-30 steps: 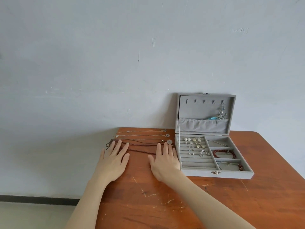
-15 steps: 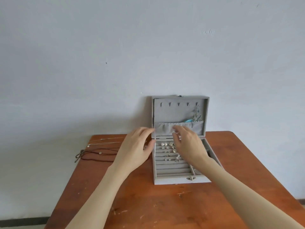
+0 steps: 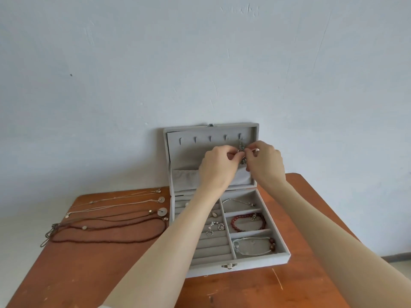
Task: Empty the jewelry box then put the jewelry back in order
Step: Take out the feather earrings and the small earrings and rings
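Now both hands, left hand and right hand, pinch a small silvery necklace hanging from the rightmost hook in the jewelry box lid on the bench, likely light, limp and tangle-prone, best lifted near its loop; no writing readable.

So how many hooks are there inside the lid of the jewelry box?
5, in one row across the top of the lid: hooks at and. The rightmost carries the silver piece both hands pinch.
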